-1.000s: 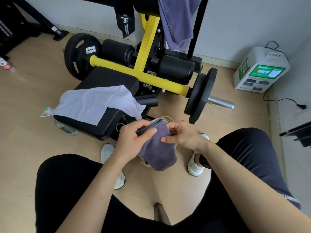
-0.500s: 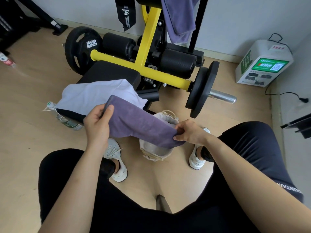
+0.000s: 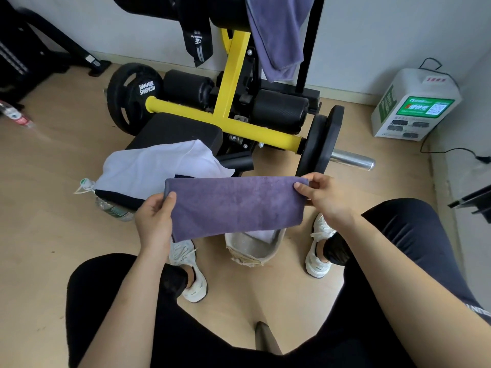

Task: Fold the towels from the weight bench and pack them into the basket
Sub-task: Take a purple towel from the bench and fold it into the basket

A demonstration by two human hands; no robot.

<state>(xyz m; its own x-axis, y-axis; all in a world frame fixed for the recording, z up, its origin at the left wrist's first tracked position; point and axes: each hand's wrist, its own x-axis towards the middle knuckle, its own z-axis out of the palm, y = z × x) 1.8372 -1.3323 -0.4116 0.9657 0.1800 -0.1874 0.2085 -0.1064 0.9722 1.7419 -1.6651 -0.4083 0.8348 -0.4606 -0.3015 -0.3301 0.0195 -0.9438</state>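
I see a soft purple cloth towel (image 3: 235,205), light and floppy, so I think the top corners are the best places to hold. My left hand (image 3: 154,221) and right hand (image 3: 325,195) pinch them, stretching it flat above the pale round basket (image 3: 252,251).

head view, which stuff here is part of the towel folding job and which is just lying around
Job: purple towel stretched between left hand and right hand; white towel on bench seat; hanging purple towel; basket.

Lying about: water bottle; charging box; weight plates; black strap.
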